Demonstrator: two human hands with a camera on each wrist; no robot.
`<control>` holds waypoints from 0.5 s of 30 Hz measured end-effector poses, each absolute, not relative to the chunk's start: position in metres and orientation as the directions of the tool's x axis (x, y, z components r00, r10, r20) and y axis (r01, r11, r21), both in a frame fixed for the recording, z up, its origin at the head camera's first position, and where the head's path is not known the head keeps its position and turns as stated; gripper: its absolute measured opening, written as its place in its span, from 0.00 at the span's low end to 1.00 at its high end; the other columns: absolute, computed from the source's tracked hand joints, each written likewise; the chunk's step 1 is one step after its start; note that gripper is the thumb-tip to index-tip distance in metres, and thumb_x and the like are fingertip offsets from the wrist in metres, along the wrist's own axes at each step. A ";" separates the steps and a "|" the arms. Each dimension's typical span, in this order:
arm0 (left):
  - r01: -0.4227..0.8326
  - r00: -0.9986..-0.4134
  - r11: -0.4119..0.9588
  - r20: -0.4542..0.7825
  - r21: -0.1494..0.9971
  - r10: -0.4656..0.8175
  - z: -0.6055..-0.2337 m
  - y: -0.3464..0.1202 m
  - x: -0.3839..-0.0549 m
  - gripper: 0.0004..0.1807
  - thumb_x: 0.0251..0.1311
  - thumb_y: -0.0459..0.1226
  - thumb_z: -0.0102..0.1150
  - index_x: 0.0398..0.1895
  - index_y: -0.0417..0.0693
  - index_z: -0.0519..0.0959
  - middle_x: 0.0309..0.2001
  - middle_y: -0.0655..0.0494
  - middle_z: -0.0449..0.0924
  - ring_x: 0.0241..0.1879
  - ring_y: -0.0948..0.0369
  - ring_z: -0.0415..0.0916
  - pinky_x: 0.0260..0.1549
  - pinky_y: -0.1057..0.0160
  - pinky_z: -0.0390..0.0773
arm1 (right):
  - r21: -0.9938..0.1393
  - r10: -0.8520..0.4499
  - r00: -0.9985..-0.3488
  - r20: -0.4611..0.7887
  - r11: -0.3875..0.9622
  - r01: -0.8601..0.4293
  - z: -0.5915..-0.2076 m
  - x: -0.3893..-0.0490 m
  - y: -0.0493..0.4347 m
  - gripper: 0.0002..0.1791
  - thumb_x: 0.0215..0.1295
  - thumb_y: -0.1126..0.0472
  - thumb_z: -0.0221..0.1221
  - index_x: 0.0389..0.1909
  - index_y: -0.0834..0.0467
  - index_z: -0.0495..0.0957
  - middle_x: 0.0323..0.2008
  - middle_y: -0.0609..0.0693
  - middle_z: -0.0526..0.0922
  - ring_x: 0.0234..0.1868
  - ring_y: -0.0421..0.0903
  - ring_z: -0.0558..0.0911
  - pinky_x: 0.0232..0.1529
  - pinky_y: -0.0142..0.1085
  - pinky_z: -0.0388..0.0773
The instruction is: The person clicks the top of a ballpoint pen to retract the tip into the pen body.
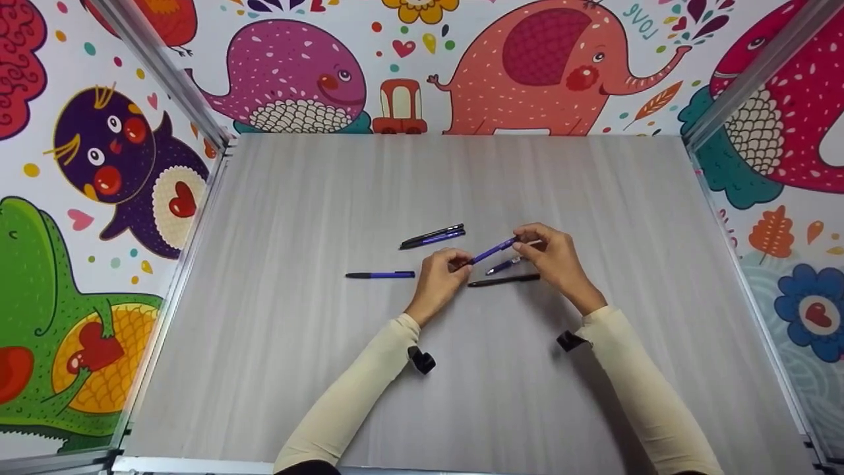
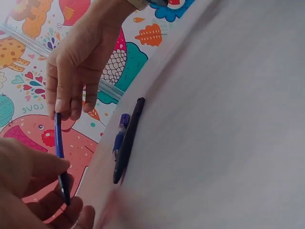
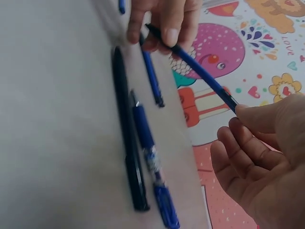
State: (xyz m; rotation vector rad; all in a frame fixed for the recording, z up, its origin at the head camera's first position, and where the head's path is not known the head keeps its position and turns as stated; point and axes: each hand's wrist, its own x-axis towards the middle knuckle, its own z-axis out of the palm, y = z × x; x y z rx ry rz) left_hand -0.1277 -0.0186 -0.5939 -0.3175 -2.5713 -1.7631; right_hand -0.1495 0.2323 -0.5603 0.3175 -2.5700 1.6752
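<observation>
Between both hands a blue pen (image 1: 493, 251) with a dark grip is held above the table. The left hand (image 1: 443, 280) pinches its dark tip end, and the right hand (image 1: 552, 260) pinches the opposite end between thumb and finger. Under the right hand lie a black pen (image 3: 125, 119) and a blue pen with a clear grip (image 3: 151, 157), side by side. Left of the left hand, another blue pen (image 1: 380, 274) with a dark grip rests on the table. Farther back, a black pen (image 1: 432, 235) and a blue pen (image 1: 443, 238) lie close together.
The grey wood-grain table (image 1: 297, 369) has metal frame posts (image 1: 165, 72) at its back corners. Printed cartoon animal panels (image 1: 290, 72) stand around it. A black strap end (image 1: 422, 360) hangs at the left wrist, and another (image 1: 570, 341) at the right wrist.
</observation>
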 end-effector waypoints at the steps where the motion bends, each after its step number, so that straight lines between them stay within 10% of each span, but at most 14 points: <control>1: 0.189 -0.977 0.358 0.139 0.914 0.160 -0.596 -0.018 -0.129 0.08 0.67 0.27 0.72 0.46 0.41 0.91 0.43 0.51 0.91 0.44 0.58 0.84 0.49 0.60 0.83 | -0.890 -0.147 -0.976 0.162 0.405 -0.209 -0.562 -0.151 0.235 0.12 0.71 0.74 0.69 0.53 0.70 0.87 0.43 0.62 0.89 0.40 0.55 0.89 0.40 0.24 0.83; 15: 0.323 -0.945 0.523 0.300 0.789 0.131 -0.637 -0.002 -0.147 0.08 0.65 0.32 0.75 0.46 0.45 0.92 0.45 0.55 0.91 0.54 0.54 0.79 0.58 0.57 0.78 | -0.843 -0.184 -0.972 0.147 0.490 -0.221 -0.585 -0.166 0.255 0.10 0.71 0.73 0.70 0.51 0.69 0.89 0.43 0.60 0.90 0.41 0.51 0.83 0.42 0.24 0.76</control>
